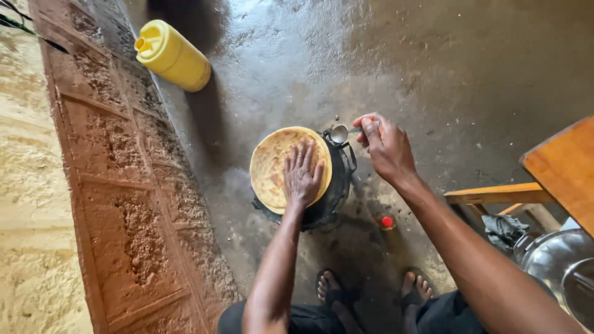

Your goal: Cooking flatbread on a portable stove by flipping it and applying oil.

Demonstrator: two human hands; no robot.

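A round flatbread (272, 166) lies on a black pan over a small stove (337, 185) on the concrete floor. My left hand (302, 174) rests flat on the flatbread, fingers spread. My right hand (385, 145) pinches the handle of a metal spoon (340, 133), whose bowl hangs over the pan's right edge.
A yellow jerrycan (173, 55) stands at the back left beside a rough brick and mud wall (117, 185). A small red-capped bottle (387, 222) sits on the floor right of the stove. A wooden stool (557, 167) and metal pots (557, 266) are at the right. My feet (371, 291) are just below the stove.
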